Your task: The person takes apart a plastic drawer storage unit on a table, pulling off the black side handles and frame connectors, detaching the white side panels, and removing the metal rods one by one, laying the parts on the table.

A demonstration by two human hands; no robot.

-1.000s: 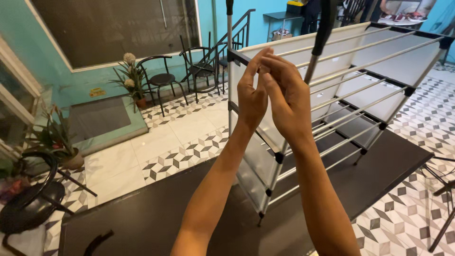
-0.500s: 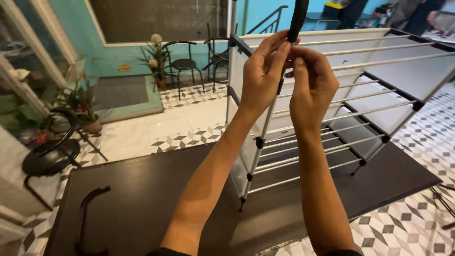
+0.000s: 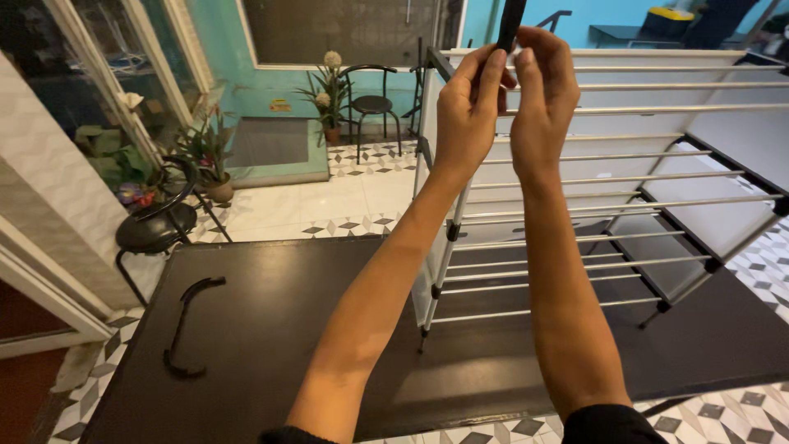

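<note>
Across the floor a large black mat (image 3: 271,329) is spread, and on it a white rack (image 3: 625,164) with metal rails is seen standing, its frame already joined at black connectors (several tiers of rails look to be in place). Above its near corner, both arms are raised: the left hand (image 3: 467,115) is closed around a slim black strip (image 3: 511,20), fingertips pinched on its lower end, while the right hand (image 3: 544,99) is curled against the same piece from the other side. How the strip meets the rack cannot be told; it is judged not yet fixed. Left on the mat, well apart, a curved black part (image 3: 185,325) is lying untouched.
</note>
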